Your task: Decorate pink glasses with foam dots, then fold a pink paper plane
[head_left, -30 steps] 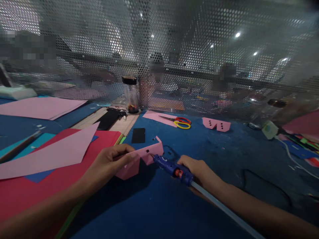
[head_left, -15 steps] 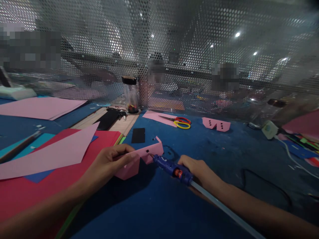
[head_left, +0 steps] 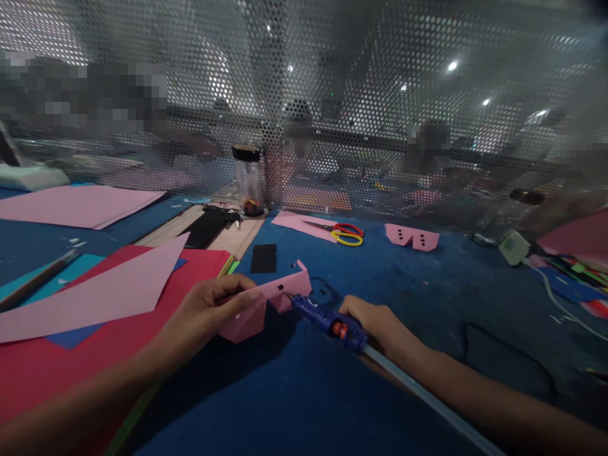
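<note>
- The left hand point(head_left: 209, 313) is closed on a folded pink paper piece point(head_left: 266, 301), thumb on top and fingers curled beneath its near left edge, holding it just above the blue table point(head_left: 294, 392).
- The right hand point(head_left: 375, 326) is wrapped around a blue glue gun point(head_left: 327, 320); the grip and trigger are hidden inside the hand, so which finger presses cannot be told.
- The glue gun's nozzle touches the right part of the pink paper piece, beside a small black square on it.
- A clear glue stick point(head_left: 427, 399) runs back out of the gun along the right forearm and is cut off at the lower edge.
- Under and left of the left forearm lies a red paper stack point(head_left: 85, 354), with a pink triangular sheet point(head_left: 95, 294) on top; green and blue sheet edges peek out beneath it.
- Just beyond the pink paper piece lies a small black rectangle point(head_left: 263, 258).
- Farther back lie scissors point(head_left: 344, 233) with red and yellow handles, resting on a pink sheet, and to their right a second pink cut-out point(head_left: 412, 237) with black squares.
- A clear jar point(head_left: 249, 180) with a dark lid stands against the perforated metal screen point(head_left: 380, 95); its contents are too dim to name.
- Behind the screen, other people are only blurred shapes.
- At the far right, a white cable point(head_left: 560, 304) and a heap of coloured paper are partly cut off.
</note>
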Action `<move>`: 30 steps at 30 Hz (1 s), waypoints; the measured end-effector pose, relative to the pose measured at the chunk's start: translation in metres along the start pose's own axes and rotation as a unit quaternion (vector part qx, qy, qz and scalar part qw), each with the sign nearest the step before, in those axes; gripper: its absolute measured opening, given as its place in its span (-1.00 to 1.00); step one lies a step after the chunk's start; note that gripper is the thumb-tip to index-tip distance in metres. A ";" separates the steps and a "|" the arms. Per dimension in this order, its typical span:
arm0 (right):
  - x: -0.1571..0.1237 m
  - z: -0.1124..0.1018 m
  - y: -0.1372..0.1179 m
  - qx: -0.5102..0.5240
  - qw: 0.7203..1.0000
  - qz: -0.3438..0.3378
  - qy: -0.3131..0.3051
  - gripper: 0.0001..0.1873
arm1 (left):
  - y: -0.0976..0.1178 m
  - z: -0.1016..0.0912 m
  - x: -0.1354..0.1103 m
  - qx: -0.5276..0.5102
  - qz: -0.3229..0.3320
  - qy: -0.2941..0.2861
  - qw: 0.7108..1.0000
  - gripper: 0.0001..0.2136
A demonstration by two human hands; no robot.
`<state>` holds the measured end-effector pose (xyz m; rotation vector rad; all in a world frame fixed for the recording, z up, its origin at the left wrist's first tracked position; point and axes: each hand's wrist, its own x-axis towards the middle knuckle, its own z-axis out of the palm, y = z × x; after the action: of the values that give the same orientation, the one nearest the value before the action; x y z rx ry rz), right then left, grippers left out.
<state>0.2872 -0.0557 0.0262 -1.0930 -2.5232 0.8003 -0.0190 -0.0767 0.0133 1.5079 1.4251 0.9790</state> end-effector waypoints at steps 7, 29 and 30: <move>0.003 0.003 0.001 0.019 1.000 -0.004 0.019 -0.87 | -0.001 0.000 0.001 -0.003 -0.001 0.002 1.000 -0.70; 0.007 0.001 0.001 0.293 0.944 0.146 0.034 -0.57 | -0.003 -0.006 0.006 -0.127 -0.068 0.040 0.989 -0.71; 0.008 -0.001 0.002 0.286 0.947 0.142 0.043 -0.59 | -0.003 -0.006 0.007 -0.137 -0.069 0.052 0.987 -0.71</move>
<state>0.2829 -0.0486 0.0259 -1.2440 -1.8843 1.4099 -0.0257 -0.0698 0.0125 1.1568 1.3834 1.1297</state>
